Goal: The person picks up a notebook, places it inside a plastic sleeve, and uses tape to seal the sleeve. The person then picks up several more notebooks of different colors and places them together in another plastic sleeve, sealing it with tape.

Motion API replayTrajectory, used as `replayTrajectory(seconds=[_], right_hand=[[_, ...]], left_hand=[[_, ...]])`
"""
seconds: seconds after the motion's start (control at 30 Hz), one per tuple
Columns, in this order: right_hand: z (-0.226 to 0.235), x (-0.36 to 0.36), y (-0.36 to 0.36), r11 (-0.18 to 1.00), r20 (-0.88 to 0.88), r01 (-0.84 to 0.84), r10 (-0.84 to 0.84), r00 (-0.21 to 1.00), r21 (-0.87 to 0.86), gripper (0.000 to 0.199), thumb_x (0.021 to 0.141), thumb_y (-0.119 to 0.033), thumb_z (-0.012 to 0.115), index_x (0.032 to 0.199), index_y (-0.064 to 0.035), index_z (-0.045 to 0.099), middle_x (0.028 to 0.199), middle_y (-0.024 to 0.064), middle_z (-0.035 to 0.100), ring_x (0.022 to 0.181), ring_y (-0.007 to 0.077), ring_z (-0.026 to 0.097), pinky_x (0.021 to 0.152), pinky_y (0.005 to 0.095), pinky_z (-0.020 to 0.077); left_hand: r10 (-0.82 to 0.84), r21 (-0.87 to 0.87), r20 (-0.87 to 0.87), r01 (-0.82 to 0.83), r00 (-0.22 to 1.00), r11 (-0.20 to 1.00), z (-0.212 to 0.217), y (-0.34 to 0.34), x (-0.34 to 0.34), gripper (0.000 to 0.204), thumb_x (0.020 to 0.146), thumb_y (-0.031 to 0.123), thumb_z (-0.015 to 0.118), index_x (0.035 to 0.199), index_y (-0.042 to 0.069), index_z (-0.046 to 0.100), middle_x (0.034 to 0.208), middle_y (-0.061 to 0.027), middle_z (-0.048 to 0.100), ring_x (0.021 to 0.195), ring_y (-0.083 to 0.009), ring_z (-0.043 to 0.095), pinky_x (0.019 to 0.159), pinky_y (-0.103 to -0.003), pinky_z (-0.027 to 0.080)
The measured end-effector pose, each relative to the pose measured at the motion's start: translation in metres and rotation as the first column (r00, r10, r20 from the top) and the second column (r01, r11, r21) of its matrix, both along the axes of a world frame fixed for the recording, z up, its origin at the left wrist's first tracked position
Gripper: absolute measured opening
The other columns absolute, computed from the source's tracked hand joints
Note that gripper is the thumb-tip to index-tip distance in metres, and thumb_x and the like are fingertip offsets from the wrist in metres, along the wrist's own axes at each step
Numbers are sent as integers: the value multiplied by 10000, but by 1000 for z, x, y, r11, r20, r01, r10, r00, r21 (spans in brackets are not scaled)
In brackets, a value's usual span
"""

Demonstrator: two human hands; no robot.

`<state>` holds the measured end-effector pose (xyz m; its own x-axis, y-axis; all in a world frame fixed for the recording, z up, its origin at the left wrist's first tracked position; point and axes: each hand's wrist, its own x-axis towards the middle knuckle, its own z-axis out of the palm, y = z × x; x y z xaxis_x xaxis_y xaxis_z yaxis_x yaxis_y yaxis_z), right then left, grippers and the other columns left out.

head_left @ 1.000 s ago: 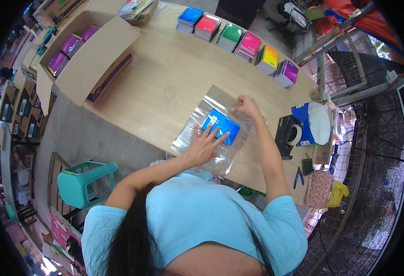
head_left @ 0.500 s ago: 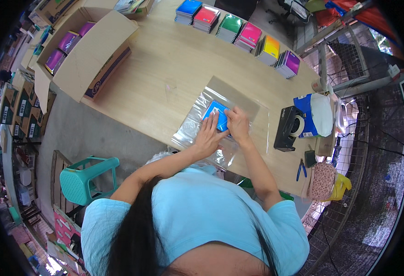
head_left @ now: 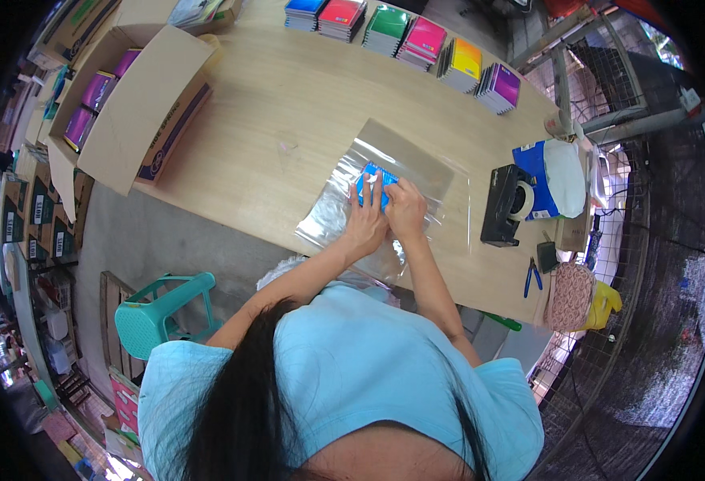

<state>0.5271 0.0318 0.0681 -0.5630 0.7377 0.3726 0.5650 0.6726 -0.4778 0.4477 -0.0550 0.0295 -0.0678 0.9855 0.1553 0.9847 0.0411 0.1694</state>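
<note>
A small blue spiral notebook (head_left: 388,175) lies on clear plastic sheets (head_left: 380,143) near the front edge of the table. Over its cover my left hand (head_left: 365,220) rests with the fingers stretched out flat, hiding much of it. My right hand (head_left: 406,210) is closed, its fingers curled together at the notebook's right side. What those fingers pinch, if anything, is hidden. The plastic spreads out beyond the notebook on several sides and shines with creases near my left wrist.
Stacks of spiral notebooks, including a green stack (head_left: 386,30), line the table's far edge. An open carton (head_left: 148,104) holding purple notebooks stands left. Right are a black tape dispenser (head_left: 500,207), a blue-and-white pack (head_left: 551,180), and blue-handled pliers (head_left: 533,277). A green stool (head_left: 145,327) stands on the floor.
My right hand has turned and curled more tightly beside the notebook. The left hand stays spread on the cover, covering more of it. The whole view has shifted slightly.
</note>
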Motion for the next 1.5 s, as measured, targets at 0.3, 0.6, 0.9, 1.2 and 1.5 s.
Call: replayTrajectory(seconds=[0.3,0.6,0.9,1.2,1.5], right_hand=[[14,17,-27,994,309,-108,102,945,2,337,767,-103,655,1089,-4,632,1033,138,588,1015,307,576,834,458,499],[-19,21,-43,999,173,-54,53,984,3,562,722,-118,754,1233,28,570,1112,165,565,1045,354,555,919,514,461],[20,149,15,931,-505,364,-327,799,-27,318,750,-151,790,1001,-31,635,1092,184,569,1060,338,545,885,420,466],[7,305,126,124,38,266,-846,531,-956,235,821,-229,788,905,-20,721,742,45,670,593,153,559,549,295,446],[-54,299,52,152,-161,-87,-980,115,-985,178,880,-219,737,827,-63,670,717,19,626,695,168,613,689,349,537]], left_hand=[[-89,-2,254,92,963,996,22,-43,-42,576,694,76,662,1269,83,627,1575,-273,176,1454,-504,121,1123,-689,90],[-245,55,303,239,921,969,51,-9,-55,597,863,133,593,1431,126,409,1410,-112,493,1335,-293,457,1146,-573,241],[-219,-61,153,230,964,971,48,-20,-52,608,894,273,613,1465,349,419,1543,-96,355,1435,-307,330,1082,-735,193],[-253,-114,164,273,954,955,57,-13,-48,621,906,357,613,1483,361,384,1578,-84,297,1473,-312,246,1050,-798,93],[-229,-97,170,247,959,964,58,-18,-47,673,854,320,700,1462,367,413,1558,-79,328,1450,-312,294,1026,-815,119]])
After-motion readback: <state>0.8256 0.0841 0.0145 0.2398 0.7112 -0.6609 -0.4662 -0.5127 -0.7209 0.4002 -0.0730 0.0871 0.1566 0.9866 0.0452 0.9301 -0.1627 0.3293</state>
